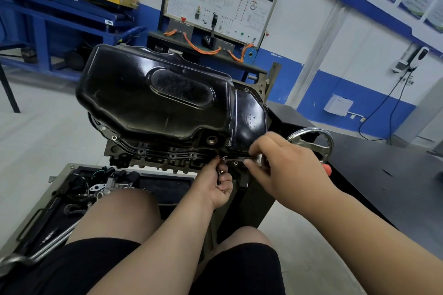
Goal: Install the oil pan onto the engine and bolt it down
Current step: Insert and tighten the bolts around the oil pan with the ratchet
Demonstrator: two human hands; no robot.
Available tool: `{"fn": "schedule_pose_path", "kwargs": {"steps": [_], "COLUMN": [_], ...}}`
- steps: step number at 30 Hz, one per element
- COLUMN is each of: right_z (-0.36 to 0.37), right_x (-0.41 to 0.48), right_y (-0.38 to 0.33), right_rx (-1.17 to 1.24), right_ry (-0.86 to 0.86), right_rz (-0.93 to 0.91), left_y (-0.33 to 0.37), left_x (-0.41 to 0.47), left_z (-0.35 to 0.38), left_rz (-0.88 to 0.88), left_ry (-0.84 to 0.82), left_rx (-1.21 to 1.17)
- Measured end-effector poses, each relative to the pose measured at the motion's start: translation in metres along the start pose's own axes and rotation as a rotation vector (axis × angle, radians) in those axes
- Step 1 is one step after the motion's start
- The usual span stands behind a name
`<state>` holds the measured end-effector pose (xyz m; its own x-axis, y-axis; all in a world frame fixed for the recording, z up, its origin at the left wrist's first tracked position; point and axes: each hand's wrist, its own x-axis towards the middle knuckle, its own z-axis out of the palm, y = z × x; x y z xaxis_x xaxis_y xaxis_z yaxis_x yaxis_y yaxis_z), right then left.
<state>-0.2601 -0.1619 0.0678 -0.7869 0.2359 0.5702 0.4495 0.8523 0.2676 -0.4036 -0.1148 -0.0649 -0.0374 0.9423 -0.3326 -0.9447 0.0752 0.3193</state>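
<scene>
A glossy black oil pan (153, 100) sits on the upturned engine block (167, 158), its flange along the near edge showing several bolt holes. My right hand (285, 165) grips a metal tool (239, 158) whose tip points at a bolt (225, 158) on the flange's near right corner. My left hand (217, 184) is just below that corner, fingers curled round several small bolts, with a fingertip up at the flange.
A chrome handwheel (323, 143) of the engine stand is right behind my right hand. A tray of parts and tools (79, 194) lies low on the left by my knees. A training board (223, 2) and a blue bench stand behind.
</scene>
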Motion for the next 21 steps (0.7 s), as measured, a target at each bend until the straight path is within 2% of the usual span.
{"fn": "schedule_pose_path", "kwargs": {"steps": [2, 7, 10, 15, 21], "right_z": [-0.004, -0.013, -0.013, -0.019, -0.019], "right_x": [0.003, 0.006, 0.003, 0.004, 0.008], "right_y": [0.0, -0.001, -0.002, 0.003, -0.004], "right_rx": [0.049, 0.023, 0.04, 0.084, 0.035], "right_ry": [-0.042, -0.281, -0.374, -0.42, -0.349], "right_rz": [0.003, -0.194, -0.208, -0.203, -0.27], "left_y": [0.0, 0.0, 0.001, 0.002, 0.005], "left_x": [0.001, 0.002, 0.003, 0.005, 0.002], "left_z": [0.0, -0.002, -0.002, -0.002, -0.005], "left_rz": [-0.016, -0.019, -0.025, -0.04, -0.035], "left_ry": [-0.015, -0.026, -0.031, -0.022, 0.0], "left_rx": [-0.036, -0.076, -0.075, -0.121, -0.053]}}
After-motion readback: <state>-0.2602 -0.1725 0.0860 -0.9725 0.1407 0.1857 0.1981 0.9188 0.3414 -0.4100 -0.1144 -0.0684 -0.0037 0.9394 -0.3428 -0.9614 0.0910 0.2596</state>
